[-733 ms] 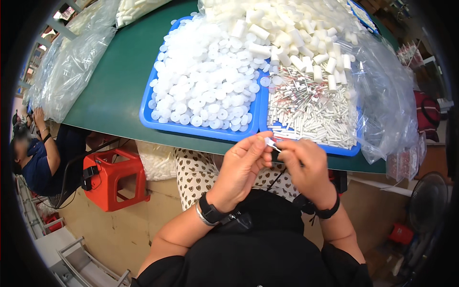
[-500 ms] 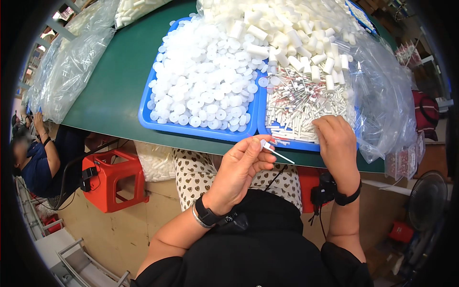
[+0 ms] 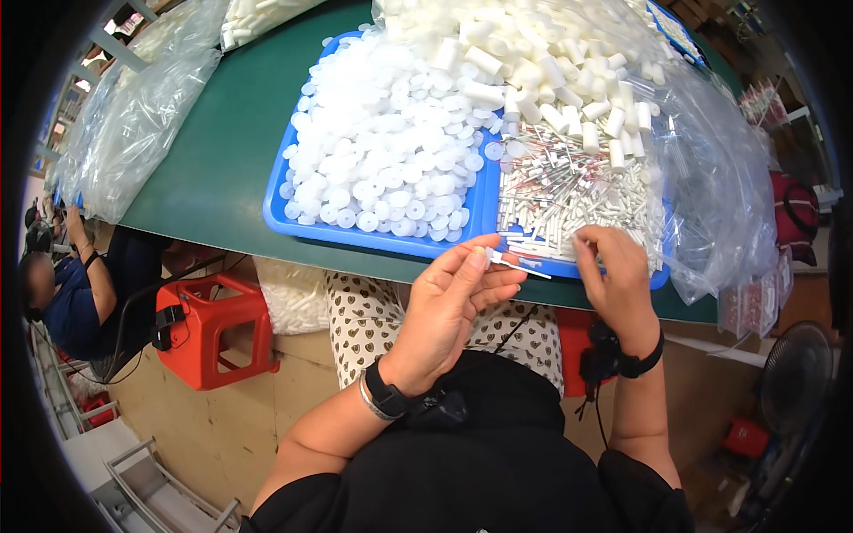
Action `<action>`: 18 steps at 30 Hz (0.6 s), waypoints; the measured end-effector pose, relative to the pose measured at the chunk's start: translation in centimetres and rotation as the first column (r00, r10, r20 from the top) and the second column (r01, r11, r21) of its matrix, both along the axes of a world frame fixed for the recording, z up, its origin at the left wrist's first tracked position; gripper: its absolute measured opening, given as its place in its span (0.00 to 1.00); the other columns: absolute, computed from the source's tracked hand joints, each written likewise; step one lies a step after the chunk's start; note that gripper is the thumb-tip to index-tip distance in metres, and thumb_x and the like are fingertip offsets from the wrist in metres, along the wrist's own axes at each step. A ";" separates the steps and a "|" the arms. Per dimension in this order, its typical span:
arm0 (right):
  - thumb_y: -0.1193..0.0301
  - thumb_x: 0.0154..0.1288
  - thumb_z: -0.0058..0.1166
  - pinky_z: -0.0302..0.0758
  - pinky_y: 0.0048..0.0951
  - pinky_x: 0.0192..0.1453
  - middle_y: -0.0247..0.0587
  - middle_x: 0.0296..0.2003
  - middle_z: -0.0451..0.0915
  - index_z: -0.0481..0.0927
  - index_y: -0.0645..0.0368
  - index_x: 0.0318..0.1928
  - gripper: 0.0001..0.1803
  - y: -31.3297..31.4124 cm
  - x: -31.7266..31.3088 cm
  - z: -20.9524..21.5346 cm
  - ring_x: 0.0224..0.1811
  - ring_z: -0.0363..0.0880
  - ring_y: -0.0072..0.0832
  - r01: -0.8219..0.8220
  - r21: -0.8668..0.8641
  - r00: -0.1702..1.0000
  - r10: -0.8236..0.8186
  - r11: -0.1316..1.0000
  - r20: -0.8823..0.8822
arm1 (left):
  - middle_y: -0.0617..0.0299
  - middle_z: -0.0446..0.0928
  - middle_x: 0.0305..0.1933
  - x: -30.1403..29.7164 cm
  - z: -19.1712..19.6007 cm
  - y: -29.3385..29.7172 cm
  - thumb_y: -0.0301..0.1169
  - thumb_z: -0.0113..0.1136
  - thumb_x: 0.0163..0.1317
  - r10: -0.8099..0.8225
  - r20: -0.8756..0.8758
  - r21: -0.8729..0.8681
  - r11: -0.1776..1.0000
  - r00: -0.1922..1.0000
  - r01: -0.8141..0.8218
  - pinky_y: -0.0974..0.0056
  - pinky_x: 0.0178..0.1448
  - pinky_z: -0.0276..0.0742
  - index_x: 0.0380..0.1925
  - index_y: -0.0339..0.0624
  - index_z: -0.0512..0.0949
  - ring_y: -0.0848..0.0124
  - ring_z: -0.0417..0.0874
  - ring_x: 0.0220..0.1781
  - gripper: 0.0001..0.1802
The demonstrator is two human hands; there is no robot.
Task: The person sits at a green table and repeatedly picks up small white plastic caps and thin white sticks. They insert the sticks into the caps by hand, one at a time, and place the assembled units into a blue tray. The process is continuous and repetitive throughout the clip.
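My left hand (image 3: pixel 453 298) pinches a thin white stick (image 3: pixel 530 269) with a wider white piece at its thumb end. The stick points right, just off the table's front edge. To its right, my right hand (image 3: pixel 617 280) is over the front rim of the right blue tray (image 3: pixel 657 277), fingers curled together. Whatever its fingertips hold, if anything, is hidden. Beyond that hand lie many small white sticks (image 3: pixel 569 222) with some red and dark bits. The left blue tray (image 3: pixel 338 237) is heaped with translucent white discs (image 3: pixel 382 142).
White foam cylinders (image 3: pixel 569 71) are piled at the back. Clear plastic bags lie at right (image 3: pixel 711 195) and left (image 3: pixel 142 133) on the green table (image 3: pixel 213 178). A red stool (image 3: pixel 213 329) and a seated person (image 3: pixel 75 293) are at left; a fan (image 3: pixel 795 377) stands at right.
The stick in my left hand has swung to a flatter angle, and that hand's lower fingers have stretched to the right. My right hand has shifted slightly left and toward me.
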State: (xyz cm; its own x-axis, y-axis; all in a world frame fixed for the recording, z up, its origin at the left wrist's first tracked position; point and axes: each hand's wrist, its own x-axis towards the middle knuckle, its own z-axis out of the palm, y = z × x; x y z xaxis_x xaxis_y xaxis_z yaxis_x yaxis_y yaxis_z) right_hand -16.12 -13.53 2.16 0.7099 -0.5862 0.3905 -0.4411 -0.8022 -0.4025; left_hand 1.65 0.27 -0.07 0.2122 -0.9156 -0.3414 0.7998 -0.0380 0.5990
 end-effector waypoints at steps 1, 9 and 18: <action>0.80 0.61 0.59 0.74 0.37 0.33 0.45 0.29 0.80 0.77 0.64 0.36 0.05 0.5 0.1 0.0 0.28 0.79 0.41 -0.055 0.061 0.996 0.050 0.997 0.081 | 0.48 0.78 0.53 0.1 0.1 0.0 0.36 0.48 0.76 0.016 0.002 -0.001 1.000 1.000 -0.016 0.65 0.57 0.82 0.61 0.31 0.68 0.64 0.84 0.52 0.22; 0.82 0.57 0.62 0.73 0.36 0.31 0.42 0.28 0.80 0.76 0.62 0.35 0.08 1.9 0.8 0.8 0.27 0.78 0.39 -0.188 0.068 0.973 0.176 0.980 0.147 | 0.49 0.79 0.51 0.0 0.4 -0.5 0.36 0.50 0.75 0.070 0.006 -0.022 0.997 0.998 -0.070 0.64 0.57 0.83 0.60 0.32 0.69 0.64 0.84 0.52 0.21; 0.80 0.60 0.60 0.73 0.37 0.32 0.42 0.28 0.79 0.75 0.62 0.37 0.07 2.4 1.2 0.9 0.27 0.78 0.40 -0.197 0.065 0.976 0.190 0.978 0.104 | 0.48 0.78 0.54 -0.2 -0.1 -0.4 0.36 0.49 0.76 0.057 0.072 -0.015 0.998 0.996 -0.056 0.65 0.58 0.81 0.61 0.31 0.68 0.66 0.84 0.52 0.22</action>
